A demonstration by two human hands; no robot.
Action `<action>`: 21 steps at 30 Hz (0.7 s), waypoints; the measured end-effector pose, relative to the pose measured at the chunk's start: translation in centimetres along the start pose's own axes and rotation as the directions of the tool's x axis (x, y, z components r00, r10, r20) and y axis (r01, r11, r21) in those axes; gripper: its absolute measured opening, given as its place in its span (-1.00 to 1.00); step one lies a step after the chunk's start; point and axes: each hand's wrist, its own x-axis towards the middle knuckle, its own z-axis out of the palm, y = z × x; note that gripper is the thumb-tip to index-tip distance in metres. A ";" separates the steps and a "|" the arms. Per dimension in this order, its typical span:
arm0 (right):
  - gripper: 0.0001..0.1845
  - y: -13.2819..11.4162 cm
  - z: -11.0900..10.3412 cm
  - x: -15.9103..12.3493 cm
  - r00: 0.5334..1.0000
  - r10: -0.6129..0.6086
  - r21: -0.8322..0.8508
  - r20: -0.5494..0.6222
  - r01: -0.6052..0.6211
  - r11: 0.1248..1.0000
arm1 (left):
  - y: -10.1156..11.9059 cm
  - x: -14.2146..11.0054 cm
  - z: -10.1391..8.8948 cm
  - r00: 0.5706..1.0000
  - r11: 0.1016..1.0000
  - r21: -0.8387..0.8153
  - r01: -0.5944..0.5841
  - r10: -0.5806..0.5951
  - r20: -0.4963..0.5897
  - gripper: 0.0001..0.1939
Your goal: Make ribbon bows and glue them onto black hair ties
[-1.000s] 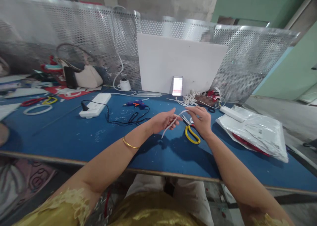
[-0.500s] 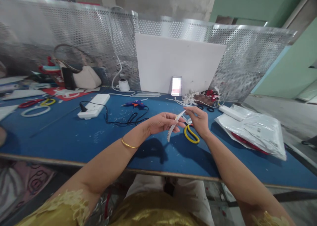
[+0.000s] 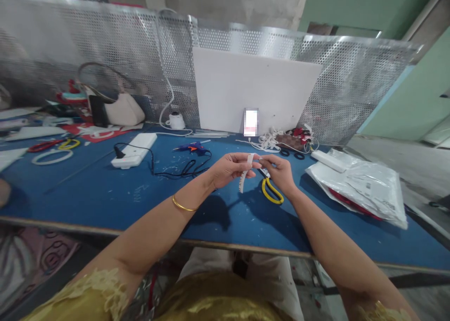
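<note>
A narrow white strip with dark printing (image 3: 241, 182) hangs from my left hand (image 3: 228, 170), its thumb and fingers closed on it. The strip's upper end shows above the thumb. Close beside it, my right hand (image 3: 279, 172) has thumb and forefinger pinched together near the left fingertips; what lies between them is too small to make out. Both hands are held above the blue table (image 3: 158, 208). Below the right hand lie yellow-handled scissors (image 3: 272, 192), their blades partly hidden by the fingers.
A blue glue gun (image 3: 192, 147) and a white power strip (image 3: 135, 151) with a black cord lie to the left. A lit phone (image 3: 251, 123) leans on a white board (image 3: 253, 86). Plastic-wrapped packages (image 3: 362, 185) lie right. Farther left are a handbag (image 3: 124, 110) and red scissors (image 3: 44, 145).
The strip was stretched between both hands; now its upper end is free of the right fingers and it stands more upright in my left hand. The right fingers have come down beside the left fingertips.
</note>
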 end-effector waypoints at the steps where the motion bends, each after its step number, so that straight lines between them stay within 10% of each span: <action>1: -0.80 0.0 0.0 0.0 1.000 -0.001 0.004 0.003 0.001 1.000 | 0.0 -0.1 0.0 1.000 1.000 -0.006 -0.010 0.010 0.014 -0.58; 21: -0.72 -2.0 1.2 -0.8 0.983 0.104 0.181 0.152 -0.132 0.975 | 0.7 0.0 0.2 0.985 0.986 0.022 -0.164 0.165 -0.052 -0.18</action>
